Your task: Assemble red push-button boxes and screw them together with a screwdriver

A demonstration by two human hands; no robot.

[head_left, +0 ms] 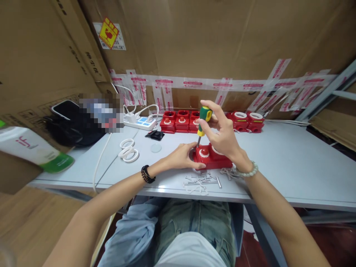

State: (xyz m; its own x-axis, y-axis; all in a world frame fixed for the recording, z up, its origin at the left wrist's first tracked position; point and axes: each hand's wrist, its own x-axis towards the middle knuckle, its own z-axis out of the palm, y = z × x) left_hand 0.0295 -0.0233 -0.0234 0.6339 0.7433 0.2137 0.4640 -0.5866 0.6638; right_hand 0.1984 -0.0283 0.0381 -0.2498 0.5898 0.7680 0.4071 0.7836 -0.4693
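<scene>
My right hand [224, 135] is closed round the green and yellow handle of a screwdriver [205, 114]. The screwdriver stands nearly upright, its tip at the left back corner of a red box-shaped housing [215, 162]. My left hand [180, 155] grips the left end of this housing, thumb along its front side. A red button in a white ring [204, 152] shows on top of the housing; its right part is partly hidden by my right hand. In front of it lie several loose screws [200, 180] and some white string [232, 172].
Several red housings [182, 120] stand in a row at the back, with more [247, 121] at right. White rings [128, 150], a clear disc [156, 148], a black item [155, 135] and a power strip [141, 121] lie left. A white-green tube [36, 150] is far left.
</scene>
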